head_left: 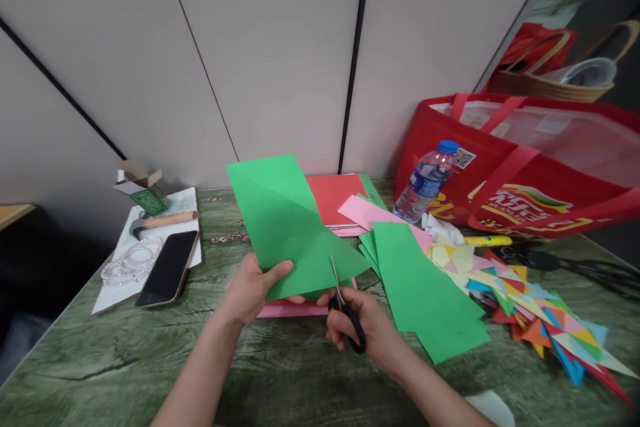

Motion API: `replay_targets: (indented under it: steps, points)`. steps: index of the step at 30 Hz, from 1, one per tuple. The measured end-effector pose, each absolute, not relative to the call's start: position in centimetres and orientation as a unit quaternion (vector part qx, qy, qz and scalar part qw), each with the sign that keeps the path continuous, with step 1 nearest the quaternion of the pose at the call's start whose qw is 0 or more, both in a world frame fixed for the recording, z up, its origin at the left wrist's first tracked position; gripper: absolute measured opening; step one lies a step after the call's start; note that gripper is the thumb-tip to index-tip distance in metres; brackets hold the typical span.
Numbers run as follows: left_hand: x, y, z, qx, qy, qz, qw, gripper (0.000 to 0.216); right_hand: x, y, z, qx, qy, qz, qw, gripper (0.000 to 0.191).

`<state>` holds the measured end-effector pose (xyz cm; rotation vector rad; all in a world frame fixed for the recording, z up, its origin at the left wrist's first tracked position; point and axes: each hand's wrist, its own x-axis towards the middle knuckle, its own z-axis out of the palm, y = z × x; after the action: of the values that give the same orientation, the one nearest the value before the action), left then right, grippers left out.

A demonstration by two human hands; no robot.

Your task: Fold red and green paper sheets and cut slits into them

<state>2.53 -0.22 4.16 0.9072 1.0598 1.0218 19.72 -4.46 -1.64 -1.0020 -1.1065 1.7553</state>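
Observation:
A sheet of green paper (283, 214) is held up by my left hand (255, 290), its thumb on top and the other fingers underneath. My right hand (363, 324) grips black-handled scissors (345, 307). Their blades point up and lie against the paper near its lower right part, where a flap angles off to the right. Pink paper (300, 310) shows beneath the green sheet. Right of the scissors, several cut green strips (420, 280) overlap on the table.
Left lie a phone (169, 267), beads (133, 262), a hammer-like tool (167, 220) and a small green box (150, 197). Behind is red paper (337, 197). Rightward stand a water bottle (425, 184) and a red bag (450, 127); colourful folded paper pieces (540, 314) spread below them.

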Motion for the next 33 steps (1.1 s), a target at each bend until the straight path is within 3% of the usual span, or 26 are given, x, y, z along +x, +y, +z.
replay_targets:
  steps: [22,33]
  points:
    - [2.32,-0.09,3.95,0.411,0.470,0.443,0.644,0.030,19.87,-4.61,-1.31,-0.388,-0.438,0.710,0.391,0.040]
    - [2.59,-0.30,4.20,0.413,0.443,0.414,0.679,0.033,20.06,-4.20,-2.08,-0.365,-0.495,0.663,0.426,0.034]
